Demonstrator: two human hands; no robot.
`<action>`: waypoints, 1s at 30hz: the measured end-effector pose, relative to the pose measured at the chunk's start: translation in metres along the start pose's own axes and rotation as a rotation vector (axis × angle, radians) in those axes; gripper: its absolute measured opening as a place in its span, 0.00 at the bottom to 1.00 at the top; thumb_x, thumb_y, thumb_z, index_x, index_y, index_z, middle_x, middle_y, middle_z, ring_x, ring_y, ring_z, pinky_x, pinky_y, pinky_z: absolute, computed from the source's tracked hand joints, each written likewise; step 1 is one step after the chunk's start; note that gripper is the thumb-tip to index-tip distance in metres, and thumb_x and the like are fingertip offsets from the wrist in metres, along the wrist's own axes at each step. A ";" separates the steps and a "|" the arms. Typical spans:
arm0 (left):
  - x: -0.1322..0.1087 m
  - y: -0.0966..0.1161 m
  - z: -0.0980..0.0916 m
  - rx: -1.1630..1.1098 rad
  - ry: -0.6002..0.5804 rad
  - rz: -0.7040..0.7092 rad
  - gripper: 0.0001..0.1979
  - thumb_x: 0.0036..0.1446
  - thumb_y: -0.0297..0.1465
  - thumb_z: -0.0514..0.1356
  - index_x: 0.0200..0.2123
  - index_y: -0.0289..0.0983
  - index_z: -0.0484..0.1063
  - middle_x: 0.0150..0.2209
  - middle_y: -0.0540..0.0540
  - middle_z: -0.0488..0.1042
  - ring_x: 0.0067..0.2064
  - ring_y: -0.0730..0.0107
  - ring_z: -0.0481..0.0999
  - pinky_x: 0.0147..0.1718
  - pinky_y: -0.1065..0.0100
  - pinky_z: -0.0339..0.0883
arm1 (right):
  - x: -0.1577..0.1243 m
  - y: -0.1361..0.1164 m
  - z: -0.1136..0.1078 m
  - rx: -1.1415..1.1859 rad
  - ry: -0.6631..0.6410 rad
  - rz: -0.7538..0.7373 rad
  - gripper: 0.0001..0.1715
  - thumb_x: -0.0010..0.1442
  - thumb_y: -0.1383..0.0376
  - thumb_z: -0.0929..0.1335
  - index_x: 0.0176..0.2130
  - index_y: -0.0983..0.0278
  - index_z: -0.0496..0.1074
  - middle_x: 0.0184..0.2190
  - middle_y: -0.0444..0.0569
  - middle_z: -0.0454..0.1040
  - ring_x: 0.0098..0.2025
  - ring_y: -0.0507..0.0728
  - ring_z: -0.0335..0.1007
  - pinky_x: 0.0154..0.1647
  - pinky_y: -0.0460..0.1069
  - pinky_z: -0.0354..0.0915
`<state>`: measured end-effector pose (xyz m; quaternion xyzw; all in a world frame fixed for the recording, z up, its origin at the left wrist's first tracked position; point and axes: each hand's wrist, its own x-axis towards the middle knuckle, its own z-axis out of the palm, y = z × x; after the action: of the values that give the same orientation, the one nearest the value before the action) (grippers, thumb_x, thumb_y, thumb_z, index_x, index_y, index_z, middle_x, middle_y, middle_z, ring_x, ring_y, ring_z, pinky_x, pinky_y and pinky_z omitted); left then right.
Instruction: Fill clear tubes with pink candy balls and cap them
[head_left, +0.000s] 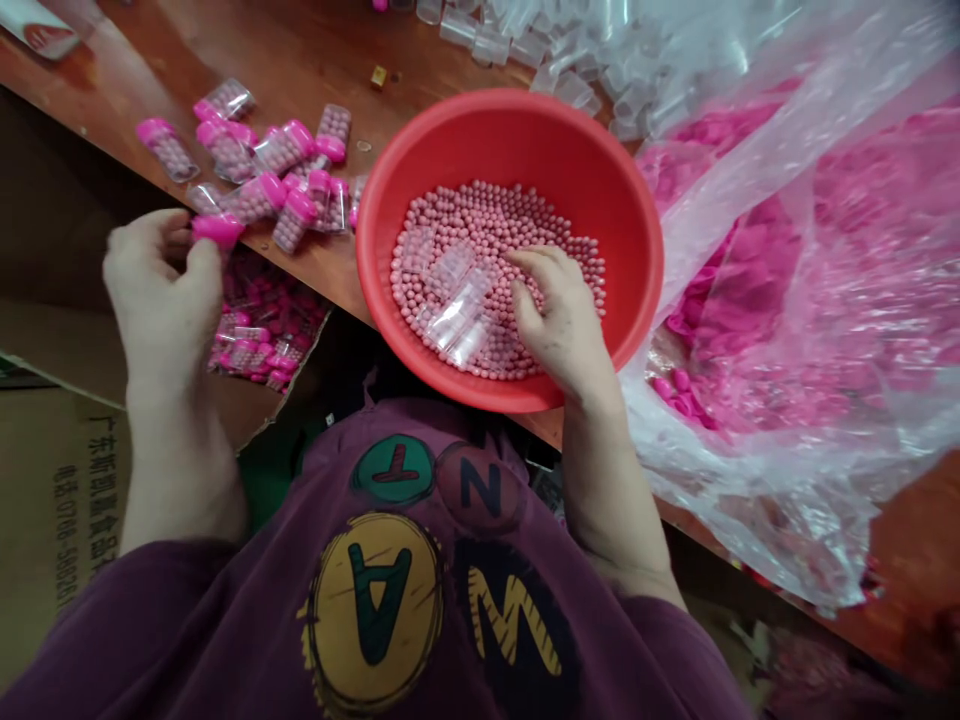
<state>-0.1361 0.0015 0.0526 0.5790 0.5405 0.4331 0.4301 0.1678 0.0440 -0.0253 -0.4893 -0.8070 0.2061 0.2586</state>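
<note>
Over the left table edge, my left hand (161, 285) is closed round a small clear bottle by its pink cap (217, 231). Its fingers partly hide it. Inside a red bowl (622, 200), my right hand (559, 310) hovers at the beads with thumb and fingers apart; I see nothing between them. Small pink round beads (510, 220) cover the bowl's bottom. Several clear empty bottles (461, 310) lie on the beads, just left of my right hand.
Filled bottles with pink caps (281, 150) lie left of the bowl. Below the table edge, a cardboard box (300, 365) holds more. Clear empty containers (525, 45) are heaped behind. A plastic bag (750, 490) of pink caps (847, 270) spreads at the right.
</note>
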 end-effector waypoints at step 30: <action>0.068 -0.007 0.033 0.342 -0.320 0.003 0.06 0.54 0.33 0.73 0.33 0.37 0.84 0.28 0.48 0.80 0.31 0.68 0.72 0.33 0.65 0.60 | 0.012 0.016 -0.056 0.301 -0.259 0.109 0.11 0.67 0.60 0.71 0.45 0.62 0.82 0.42 0.51 0.85 0.44 0.60 0.80 0.52 0.58 0.79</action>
<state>-0.1033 0.0688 0.0403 0.7055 0.5301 0.2387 0.4053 0.2083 0.0662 0.0118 -0.4573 -0.7660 0.3992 0.2115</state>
